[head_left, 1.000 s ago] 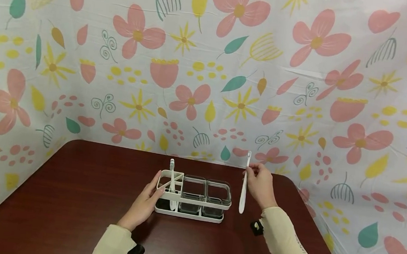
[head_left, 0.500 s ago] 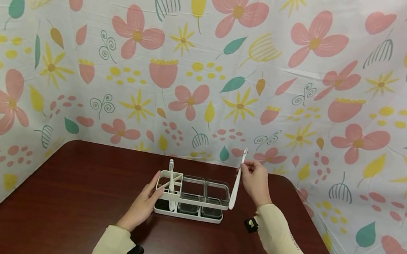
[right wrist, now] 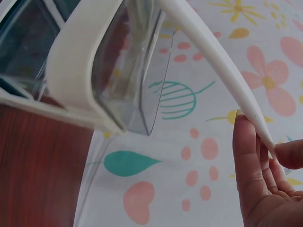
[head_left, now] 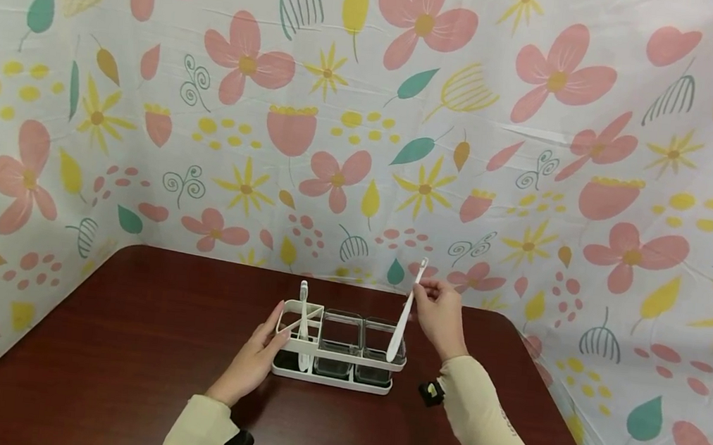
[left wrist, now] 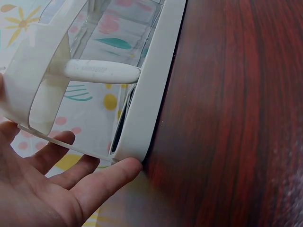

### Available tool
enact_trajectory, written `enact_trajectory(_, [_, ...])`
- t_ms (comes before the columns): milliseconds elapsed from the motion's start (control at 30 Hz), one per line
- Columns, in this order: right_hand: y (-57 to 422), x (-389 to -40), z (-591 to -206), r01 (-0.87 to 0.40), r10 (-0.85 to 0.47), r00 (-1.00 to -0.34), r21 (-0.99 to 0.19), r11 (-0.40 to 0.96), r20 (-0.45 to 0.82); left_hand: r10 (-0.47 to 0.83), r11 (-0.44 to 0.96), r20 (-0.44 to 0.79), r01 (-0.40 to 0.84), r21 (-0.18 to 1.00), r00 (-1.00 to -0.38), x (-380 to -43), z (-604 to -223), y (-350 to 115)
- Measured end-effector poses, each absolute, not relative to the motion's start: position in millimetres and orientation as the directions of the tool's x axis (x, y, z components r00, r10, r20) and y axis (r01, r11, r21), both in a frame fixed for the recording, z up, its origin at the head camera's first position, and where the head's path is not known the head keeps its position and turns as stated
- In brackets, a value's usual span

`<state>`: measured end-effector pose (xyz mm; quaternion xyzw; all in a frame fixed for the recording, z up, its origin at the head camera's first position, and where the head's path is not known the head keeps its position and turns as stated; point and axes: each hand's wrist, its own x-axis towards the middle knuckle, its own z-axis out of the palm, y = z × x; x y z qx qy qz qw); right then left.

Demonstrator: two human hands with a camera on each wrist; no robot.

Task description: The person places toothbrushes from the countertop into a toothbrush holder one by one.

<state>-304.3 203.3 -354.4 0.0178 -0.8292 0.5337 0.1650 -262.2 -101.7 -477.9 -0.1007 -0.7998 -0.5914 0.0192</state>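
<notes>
A white toothbrush holder (head_left: 345,356) stands on the table, with a divided section at its left and two clear cups at its right. One toothbrush (head_left: 304,317) stands upright in the divided section; its white handle (left wrist: 102,72) reaches down to the base in the left wrist view. My left hand (head_left: 248,365) grips the holder's left end. Between thumb and fingers my right hand (head_left: 440,316) pinches a second white toothbrush (head_left: 403,318) near its head. This toothbrush slants, bristle end up, and its handle's lower end overlaps the right cup (head_left: 378,335) in the head view.
The dark reddish-brown table (head_left: 147,360) extends all round the holder. Behind it and at both sides hangs a white sheet (head_left: 363,145) printed with flowers and leaves. Black wrist cameras sit at both sleeves.
My right hand has moved left with its toothbrush, from beside the holder to its right end, and the toothbrush has tilted further. My left hand stays at the holder's left end.
</notes>
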Motion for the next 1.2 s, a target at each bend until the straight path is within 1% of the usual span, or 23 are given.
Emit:
enact_trajectory(300, [191.5,-307.3,-353.1,-0.183,0.153,-0.954,-0.904,0.387,0.258,0.143,0.269,0.149,0.184,0.945,-0.978,-261.3,-475.6,-101.6])
enact_trajectory(533, [180.0,-309.8,-352.4,-0.192,0.146,-0.957,-0.924,0.331,0.251,0.137,0.292,0.149,0.183,0.939,-0.979,-262.2,-473.9,-106.7])
enact_trajectory(700, [176.8,-309.9,-352.2,-0.186,0.143,-0.959,-0.926,0.33,0.244,0.14,0.283,0.139,0.174,0.943,-0.98,-262.5,-477.8,-103.3])
enact_trajectory(933, [169.3,-310.6,-355.1,-0.219,0.122,-0.956,-0.925,0.311,0.267,0.134,0.283,0.136,0.17,0.944,-0.982,-261.5,-477.4,-102.3])
enact_trajectory(1200, [162.5,-312.7,-356.4,-0.226,0.112,-0.958,-0.933,0.28,0.265,0.134,0.279,0.151,0.184,0.943,-0.979,-259.9,-475.0,-101.6])
